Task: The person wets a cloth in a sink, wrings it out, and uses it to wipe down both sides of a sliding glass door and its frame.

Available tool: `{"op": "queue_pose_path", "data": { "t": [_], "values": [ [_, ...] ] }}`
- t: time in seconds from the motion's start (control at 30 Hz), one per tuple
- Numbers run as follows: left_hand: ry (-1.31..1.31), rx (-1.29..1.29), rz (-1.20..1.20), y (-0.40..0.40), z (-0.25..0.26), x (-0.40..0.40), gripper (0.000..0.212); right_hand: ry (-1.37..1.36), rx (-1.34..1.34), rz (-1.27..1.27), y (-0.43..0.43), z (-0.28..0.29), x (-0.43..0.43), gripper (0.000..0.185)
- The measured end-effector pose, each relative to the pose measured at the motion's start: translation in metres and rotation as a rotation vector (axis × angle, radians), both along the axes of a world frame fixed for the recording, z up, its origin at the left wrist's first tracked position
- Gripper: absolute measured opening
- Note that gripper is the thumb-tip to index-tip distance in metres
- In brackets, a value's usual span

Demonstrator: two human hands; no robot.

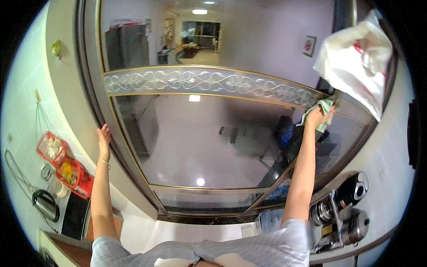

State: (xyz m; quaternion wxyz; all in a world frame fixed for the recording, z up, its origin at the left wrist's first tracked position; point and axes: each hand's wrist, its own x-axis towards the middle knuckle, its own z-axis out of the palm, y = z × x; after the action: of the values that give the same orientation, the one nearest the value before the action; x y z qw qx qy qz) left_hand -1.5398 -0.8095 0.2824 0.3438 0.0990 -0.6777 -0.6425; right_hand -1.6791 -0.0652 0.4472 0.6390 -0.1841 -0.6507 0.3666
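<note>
A framed glass sliding door (pixel 186 140) fills the view in front of me, crossed by a scroll-patterned band (pixel 206 81) with gold edging. My right hand (pixel 317 115), arm stretched out, holds a green and white cloth (pixel 323 125) against the door near the right end of that band. Part of the cloth is hidden behind the fingers, and its edge is a little blurred. At the left, my left hand (pixel 104 137) is beside the dark door jamb (pixel 96 100), fingers extended and holding nothing. Whether its palm presses on the jamb, I cannot tell.
A white plastic bag (pixel 357 63) hangs close to the right hand. Pots (pixel 355 227) and a black appliance (pixel 353 190) stand on a rack at the lower right. Red baskets (pixel 81 187) and an electric kettle (pixel 46 205) are at the left. A translucent bin (pixel 270 220) sits by the door.
</note>
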Motion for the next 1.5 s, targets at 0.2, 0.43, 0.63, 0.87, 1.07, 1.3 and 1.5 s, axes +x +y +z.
{"op": "queue_pose_path", "data": {
  "t": [0.2, 0.43, 0.63, 0.87, 1.07, 1.3, 1.5],
  "values": [
    [-0.105, 0.061, -0.026, 0.004, -0.011, -0.006, 0.102, 0.047, 0.362, -0.111, -0.09, 0.009, 0.0, 0.064],
    [-0.107, 0.04, -0.033, 0.018, -0.007, -0.007, 0.101, 0.133, 0.75, 0.183, -0.338, 0.024, 0.047, 0.075],
    [-0.091, 0.012, -0.019, -0.007, -0.03, -0.016, 0.092, 0.308, 1.086, 0.532, -0.532, 0.028, 0.065, 0.064],
    [-0.141, -0.153, 0.13, 0.007, -0.037, -0.027, 0.079, 0.497, 1.238, 0.638, -0.568, 0.036, 0.072, 0.048],
    [-0.159, -0.289, 0.249, 0.002, -0.034, -0.02, 0.072, 0.328, 1.241, 0.644, -0.431, 0.024, 0.051, 0.043],
    [-0.136, -0.213, 0.253, 0.01, -0.038, -0.027, 0.07, 0.354, 0.596, 0.346, -0.144, -0.015, 0.021, 0.05],
    [-0.028, 0.187, -0.116, -0.029, -0.042, -0.011, 0.069, 0.058, 0.01, -0.077, -0.079, -0.069, -0.011, 0.061]
  ]
}}
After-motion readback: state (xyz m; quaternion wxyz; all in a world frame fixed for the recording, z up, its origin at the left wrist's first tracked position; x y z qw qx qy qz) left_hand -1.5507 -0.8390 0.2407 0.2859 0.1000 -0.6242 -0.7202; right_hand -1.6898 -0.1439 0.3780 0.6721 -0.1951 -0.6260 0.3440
